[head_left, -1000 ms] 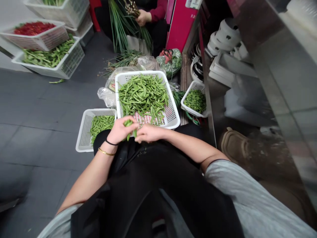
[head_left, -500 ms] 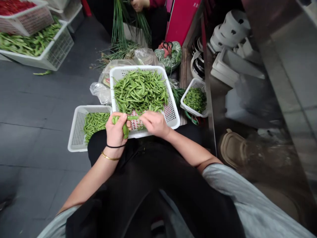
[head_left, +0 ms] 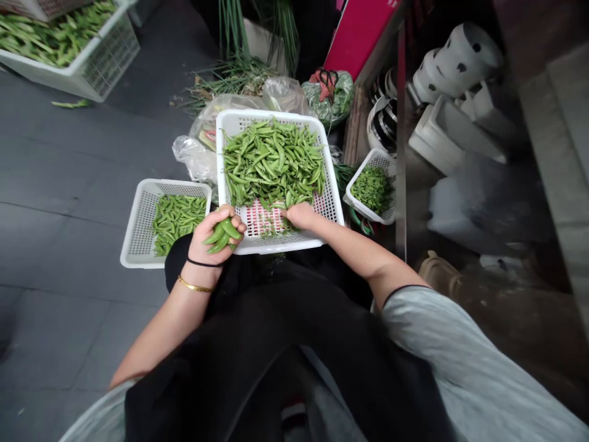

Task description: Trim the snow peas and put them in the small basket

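My left hand (head_left: 212, 236) is closed round a small bunch of green pea pods (head_left: 222, 233), held over my lap beside the near left corner of a large white basket (head_left: 335, 202). That basket holds a heap of green pea pods (head_left: 271, 162). My right hand (head_left: 300, 215) reaches into the basket's near edge, fingers curled down at the pods there; what they grip is hidden. A smaller white basket (head_left: 135, 230) to the left holds a layer of pea pods (head_left: 177, 215).
A small white basket of green trimmings (head_left: 373, 189) sits right of the big one. Plastic bags (head_left: 197, 156) and loose green stalks (head_left: 230, 77) lie behind. A crate of long green beans (head_left: 69, 43) stands far left. White dishes (head_left: 442, 80) fill a metal shelf on the right.
My right hand let go of the pod it shared with the left and moved forward into the big basket. The left hand kept its bunch of pods. The view tilted downward.
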